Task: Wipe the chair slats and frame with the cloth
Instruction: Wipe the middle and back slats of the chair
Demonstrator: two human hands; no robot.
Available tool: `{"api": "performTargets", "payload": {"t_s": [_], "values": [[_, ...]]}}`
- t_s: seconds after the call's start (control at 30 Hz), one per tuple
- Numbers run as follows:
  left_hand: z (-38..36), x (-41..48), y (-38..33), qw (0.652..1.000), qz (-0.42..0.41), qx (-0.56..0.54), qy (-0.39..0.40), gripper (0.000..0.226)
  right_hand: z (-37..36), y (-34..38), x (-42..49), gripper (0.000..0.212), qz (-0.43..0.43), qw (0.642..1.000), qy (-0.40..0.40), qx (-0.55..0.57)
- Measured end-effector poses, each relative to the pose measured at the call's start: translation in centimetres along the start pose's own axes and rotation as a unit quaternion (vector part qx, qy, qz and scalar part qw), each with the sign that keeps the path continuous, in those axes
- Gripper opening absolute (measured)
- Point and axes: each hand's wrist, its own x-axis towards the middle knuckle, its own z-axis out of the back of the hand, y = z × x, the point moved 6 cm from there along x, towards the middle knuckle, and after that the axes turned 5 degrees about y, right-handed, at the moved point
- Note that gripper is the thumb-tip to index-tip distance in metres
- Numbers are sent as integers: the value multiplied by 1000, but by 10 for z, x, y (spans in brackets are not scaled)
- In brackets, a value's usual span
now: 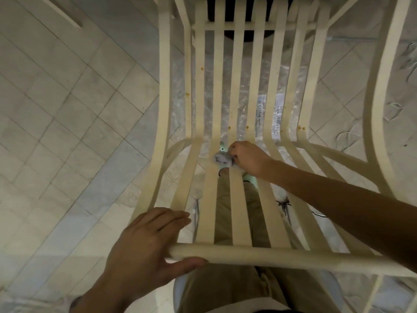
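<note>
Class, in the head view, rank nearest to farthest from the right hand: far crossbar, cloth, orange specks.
1. Cloth, held in the right hand.
2. Orange specks, on slats just beyond it.
3. Far crossbar, top of view.

Pale tiled floor (67,109), slatted chair (164,86) standing on it, clear plastic sheet (226,98) (crinkled) beneath
</note>
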Motion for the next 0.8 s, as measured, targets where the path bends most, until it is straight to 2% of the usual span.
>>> {"api": "performTargets", "payload": {"t_s": [0.13, 0.27, 0.47, 0.63, 0.73, 0.8], "values": [[2, 1, -1, 1000, 1, -12, 1, 70, -2, -4, 32, 18, -77, 997, 0, -21], [2, 2, -2, 1000, -5, -8, 3, 69, -1, 4, 21, 19, -72, 997, -8, -15], [0, 1, -1, 1000, 1, -3, 13, 70, 8, 40, -82, 23, 62, 995, -11, 72], [2, 2, -2, 1000, 2, -12, 4, 74, 14, 82, -162, 37, 137, 986, 1, 100], [4, 1, -2, 999, 0, -44, -16, 81, 15, 111, -189, 37, 186, 966, 24, 177], [6, 1, -1, 997, -7, -61, -36, 83, 15, 132, -190, 36, 237, 950, 12, 202]]}}
